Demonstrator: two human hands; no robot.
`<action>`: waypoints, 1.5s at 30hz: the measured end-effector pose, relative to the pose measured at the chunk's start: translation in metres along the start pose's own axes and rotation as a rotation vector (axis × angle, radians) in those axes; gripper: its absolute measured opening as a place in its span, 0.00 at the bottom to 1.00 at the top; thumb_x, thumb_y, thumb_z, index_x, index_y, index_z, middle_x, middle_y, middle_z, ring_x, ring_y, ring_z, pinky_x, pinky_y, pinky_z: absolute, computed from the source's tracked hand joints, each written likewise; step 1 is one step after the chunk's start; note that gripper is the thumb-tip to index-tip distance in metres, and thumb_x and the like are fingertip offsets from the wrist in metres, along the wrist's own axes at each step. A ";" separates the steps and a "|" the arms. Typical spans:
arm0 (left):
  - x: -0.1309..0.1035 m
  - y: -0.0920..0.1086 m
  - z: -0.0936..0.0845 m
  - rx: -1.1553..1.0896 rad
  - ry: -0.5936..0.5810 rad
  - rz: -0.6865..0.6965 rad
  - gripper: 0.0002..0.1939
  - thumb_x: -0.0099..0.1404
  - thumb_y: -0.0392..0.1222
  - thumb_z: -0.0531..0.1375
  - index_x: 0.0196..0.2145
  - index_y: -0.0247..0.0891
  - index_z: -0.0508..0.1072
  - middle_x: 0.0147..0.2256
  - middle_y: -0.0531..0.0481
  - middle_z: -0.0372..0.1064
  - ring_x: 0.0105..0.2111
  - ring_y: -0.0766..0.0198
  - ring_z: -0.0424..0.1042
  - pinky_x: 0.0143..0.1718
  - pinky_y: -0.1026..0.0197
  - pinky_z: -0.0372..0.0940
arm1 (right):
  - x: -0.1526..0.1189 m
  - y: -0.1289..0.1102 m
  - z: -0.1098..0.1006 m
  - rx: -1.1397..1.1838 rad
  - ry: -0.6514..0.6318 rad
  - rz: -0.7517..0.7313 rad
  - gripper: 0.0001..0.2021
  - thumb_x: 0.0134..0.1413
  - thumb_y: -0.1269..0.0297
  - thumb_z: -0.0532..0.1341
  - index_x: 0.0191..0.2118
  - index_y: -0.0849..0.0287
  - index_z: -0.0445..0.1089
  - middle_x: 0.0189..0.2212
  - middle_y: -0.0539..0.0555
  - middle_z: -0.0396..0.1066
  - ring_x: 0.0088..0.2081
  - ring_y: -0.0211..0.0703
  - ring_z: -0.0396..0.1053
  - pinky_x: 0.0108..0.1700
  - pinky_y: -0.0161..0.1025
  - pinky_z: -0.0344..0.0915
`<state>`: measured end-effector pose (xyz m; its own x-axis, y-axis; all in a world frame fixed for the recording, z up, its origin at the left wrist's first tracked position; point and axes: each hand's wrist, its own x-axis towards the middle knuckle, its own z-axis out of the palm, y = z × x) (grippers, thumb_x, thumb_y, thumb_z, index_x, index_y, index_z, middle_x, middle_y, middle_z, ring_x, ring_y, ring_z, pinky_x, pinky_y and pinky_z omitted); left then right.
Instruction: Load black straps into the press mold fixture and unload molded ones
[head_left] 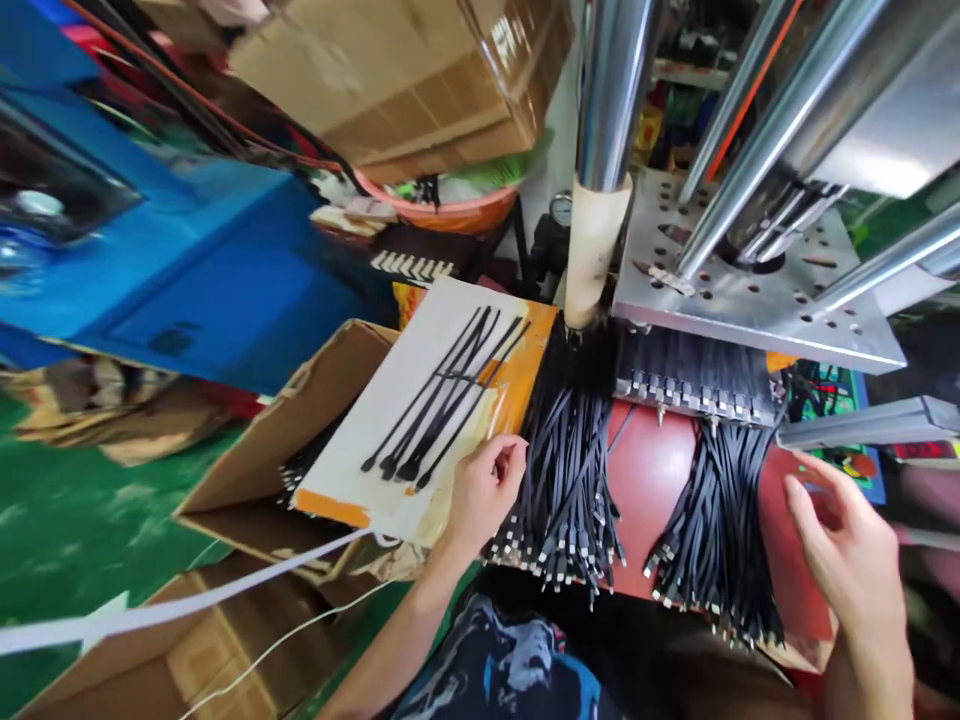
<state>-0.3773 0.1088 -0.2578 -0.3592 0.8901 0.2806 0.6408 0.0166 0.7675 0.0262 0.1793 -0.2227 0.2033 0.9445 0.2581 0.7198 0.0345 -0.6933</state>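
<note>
My left hand [487, 490] is closed in a loose curl, with nothing showing in its fingers. It lies between a white board [360, 430] and a thick bundle of black USB cables [562, 460]. Several black cables [442, 400], tied across the middle, rest on that board. My right hand [851, 545] hovers open at the right, thumb and forefinger apart, close to a grey metal bar [870, 424]. A second bundle of black cables [720, 510] spreads over the red-brown tabletop [649, 470]. Behind it, a row of connectors sits in a metal mould [694, 400].
A press plate [750, 310] with steel columns stands over the mould. Open cardboard boxes [225, 495] are at lower left, and a white strap [187, 600] crosses there. A blue machine [225, 270] fills the left. A large carton [405, 80] sits above an orange basin [450, 212].
</note>
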 end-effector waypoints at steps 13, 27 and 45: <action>0.003 -0.002 0.002 -0.005 0.001 0.037 0.10 0.74 0.43 0.58 0.38 0.38 0.78 0.28 0.54 0.75 0.24 0.69 0.71 0.32 0.66 0.66 | 0.145 -0.112 0.065 -0.557 -0.176 -0.521 0.22 0.70 0.61 0.55 0.61 0.69 0.71 0.44 0.71 0.79 0.43 0.61 0.77 0.47 0.51 0.69; -0.005 0.002 0.000 -0.188 0.104 0.008 0.13 0.74 0.49 0.59 0.45 0.36 0.76 0.33 0.50 0.76 0.28 0.65 0.73 0.29 0.64 0.68 | 0.058 -0.126 0.020 -0.368 0.296 -0.695 0.12 0.70 0.60 0.60 0.49 0.58 0.80 0.23 0.48 0.74 0.24 0.36 0.67 0.30 0.36 0.54; -0.071 0.110 0.050 -1.364 -1.306 -0.140 0.44 0.60 0.74 0.66 0.61 0.37 0.71 0.50 0.37 0.76 0.49 0.50 0.77 0.56 0.49 0.67 | -0.061 -0.158 -0.052 -0.081 -0.337 -0.622 0.04 0.69 0.67 0.62 0.41 0.54 0.75 0.30 0.46 0.70 0.26 0.34 0.65 0.29 0.35 0.59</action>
<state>-0.2472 0.0706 -0.2223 0.7344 0.6653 0.1341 -0.4798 0.3693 0.7959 -0.0658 0.0989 -0.0937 -0.4683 0.8076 0.3585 0.6856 0.5881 -0.4292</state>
